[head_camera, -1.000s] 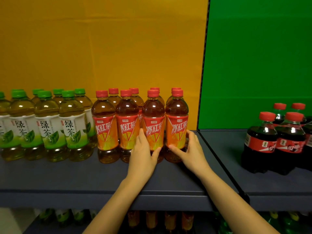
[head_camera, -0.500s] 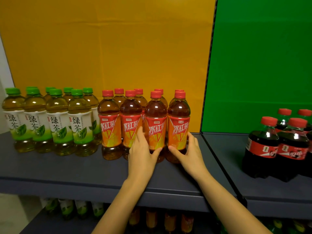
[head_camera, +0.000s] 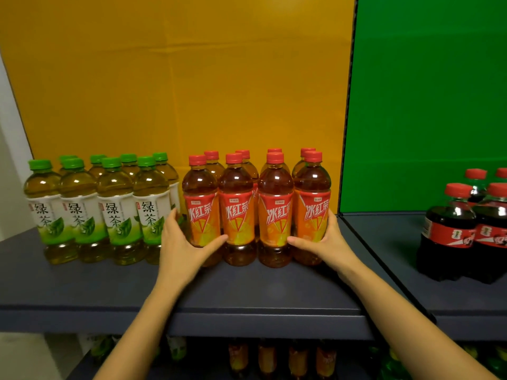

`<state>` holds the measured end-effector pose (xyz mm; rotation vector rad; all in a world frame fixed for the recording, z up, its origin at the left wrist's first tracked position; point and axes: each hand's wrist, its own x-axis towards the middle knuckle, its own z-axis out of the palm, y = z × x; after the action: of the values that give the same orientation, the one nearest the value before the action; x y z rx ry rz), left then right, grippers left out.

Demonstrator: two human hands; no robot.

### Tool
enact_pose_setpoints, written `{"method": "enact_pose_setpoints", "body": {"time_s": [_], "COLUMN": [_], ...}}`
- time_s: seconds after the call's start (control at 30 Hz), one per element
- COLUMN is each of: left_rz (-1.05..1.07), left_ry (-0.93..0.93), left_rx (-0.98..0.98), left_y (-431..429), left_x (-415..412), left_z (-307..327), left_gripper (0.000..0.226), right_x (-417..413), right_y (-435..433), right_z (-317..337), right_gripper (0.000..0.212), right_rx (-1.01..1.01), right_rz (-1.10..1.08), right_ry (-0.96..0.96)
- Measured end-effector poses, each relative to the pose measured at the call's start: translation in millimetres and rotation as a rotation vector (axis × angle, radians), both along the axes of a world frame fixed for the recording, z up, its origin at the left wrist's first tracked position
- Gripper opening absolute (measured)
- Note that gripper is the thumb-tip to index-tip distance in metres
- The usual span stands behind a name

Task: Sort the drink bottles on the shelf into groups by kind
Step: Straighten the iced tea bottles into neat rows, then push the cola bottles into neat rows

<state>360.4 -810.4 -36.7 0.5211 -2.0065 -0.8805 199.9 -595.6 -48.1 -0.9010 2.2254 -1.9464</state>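
Several red-capped iced tea bottles (head_camera: 275, 215) with orange-red labels stand in two rows on the dark shelf (head_camera: 247, 292). My left hand (head_camera: 182, 246) cups the leftmost front bottle (head_camera: 201, 212), thumb across its front. My right hand (head_camera: 326, 241) cups the rightmost front bottle (head_camera: 312, 209), so the two hands bracket the group from both sides. Left of them stand several green-capped green tea bottles (head_camera: 115, 209), touching the iced tea group. Dark cola bottles (head_camera: 450, 231) with red caps stand on the adjoining shelf at the right.
A yellow back panel (head_camera: 178, 78) is behind the tea bottles and a green one (head_camera: 428, 91) behind the cola. A thin divider (head_camera: 365, 245) separates the two shelf sections. More bottles (head_camera: 274, 357) stand on the lower shelf. Bare shelf lies in front of the bottles.
My left hand moved from the middle of the iced tea row to its left end. My right hand shifted around the right end. The view moved closer and left.
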Motion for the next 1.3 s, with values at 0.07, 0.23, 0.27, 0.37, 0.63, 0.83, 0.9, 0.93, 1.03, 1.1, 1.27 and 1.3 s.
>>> {"method": "enact_pose_setpoints", "body": {"time_s": [0.07, 0.23, 0.27, 0.37, 0.63, 0.83, 0.9, 0.93, 1.03, 1.1, 1.27, 1.3], "left_rz": [-0.146, -0.421, -0.448, -0.482, -0.488, -0.470, -0.465, -0.455, -0.383, -0.284, -0.126, -0.134], "left_ry": [-0.041, -0.065, -0.066, -0.035, 0.003, -0.005, -0.017, -0.019, 0.014, 0.073, 0.303, 0.339], "left_rx": [0.172, 0.440, 0.442, 0.447, 0.399, 0.378, 0.373, 0.369, 0.324, 0.182, -0.378, -0.421], "left_y": [-9.4, -26.7, -28.6, -32.6, -35.1, -36.7, -36.5, -35.3, -30.6, -26.7, 2.2, 12.6], "left_x": [-5.1, -20.2, -22.3, -26.1, -31.4, -34.7, -34.3, -32.9, -26.9, -19.0, 3.3, 5.2], "left_z": [1.4, 2.4, 2.0, -0.4, -5.5, -7.8, -7.5, -6.5, -3.9, -3.9, 8.4, 12.9], "left_gripper": [0.119, 0.113, 0.109, 0.101, 0.086, 0.092, 0.096, 0.094, 0.093, 0.097, 0.056, 0.051], "right_x": [3.4, 4.9, 5.5, 8.1, 8.6, 12.0, 13.9, 15.2, 20.8, 26.4, 45.3, 48.5], "right_y": [-3.4, -6.7, -7.3, -8.5, -12.5, -12.4, -11.2, -10.5, -4.9, 3.1, 43.7, 55.8], "right_z": [1.4, 1.4, 0.9, 0.7, -1.2, 0.6, 2.0, 2.7, 6.1, 11.5, 28.7, 32.0], "right_gripper": [0.126, 0.108, 0.111, 0.114, 0.102, 0.102, 0.102, 0.102, 0.101, 0.099, 0.074, 0.061], "right_rx": [-0.042, -0.064, -0.068, -0.061, -0.047, -0.037, -0.026, -0.023, -0.011, 0.009, 0.105, 0.113], "right_rz": [0.026, 0.025, 0.010, -0.019, -0.050, -0.045, -0.052, -0.052, -0.069, -0.109, -0.211, -0.232], "right_ry": [0.002, 0.023, 0.024, 0.025, 0.048, 0.050, 0.049, 0.049, 0.043, 0.049, 0.211, 0.259]}}
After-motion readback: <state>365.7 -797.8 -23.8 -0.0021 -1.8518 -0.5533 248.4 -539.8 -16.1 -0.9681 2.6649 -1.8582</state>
